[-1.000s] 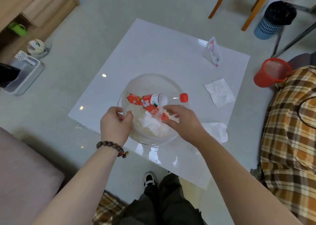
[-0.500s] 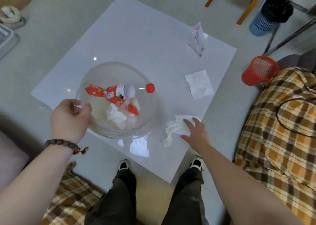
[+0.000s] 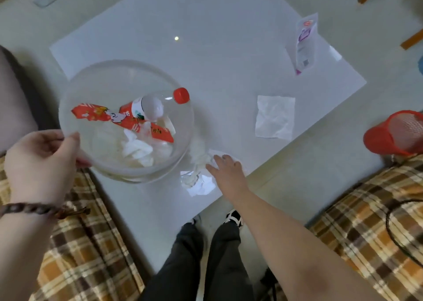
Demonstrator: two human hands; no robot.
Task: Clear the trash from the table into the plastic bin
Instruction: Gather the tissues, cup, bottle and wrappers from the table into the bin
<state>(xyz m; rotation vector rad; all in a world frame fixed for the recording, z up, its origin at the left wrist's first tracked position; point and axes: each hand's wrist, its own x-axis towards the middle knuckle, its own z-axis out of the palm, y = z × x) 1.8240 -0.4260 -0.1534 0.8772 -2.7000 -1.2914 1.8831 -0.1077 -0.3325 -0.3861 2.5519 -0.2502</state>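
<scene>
Head view: writing on the trash is too blurred to read; the red wrapper (image 3: pixel 98 115) shows white cartoon-like print and the bottle (image 3: pixel 148 109) a red and white label under its red cap (image 3: pixel 181 95). Both lie with crumpled white tissues (image 3: pixel 137 149) inside the clear plastic bin (image 3: pixel 109 78), a round, smooth, see-through bowl shape. The left hand (image 3: pixel 41 161) has its grip closed on the bin's near-left rim, thumb over the edge, a dark beaded bracelet (image 3: pixel 29 209) on the wrist. Just right of the bin, the right hand (image 3: pixel 225 171) rests fingers spread on a crumpled tissue (image 3: pixel 199 163) on the glossy white bench (image 3: pixel 206 37), grip wide, not yet closed. Farther right of the bin lies a flat, creased square napkin (image 3: pixel 274 117); beyond it, well apart, a clear pouch (image 3: pixel 305 41) with purple print. A red mesh basket (image 3: pixel 396 135) sits off the bench, far right of the bin.
</scene>
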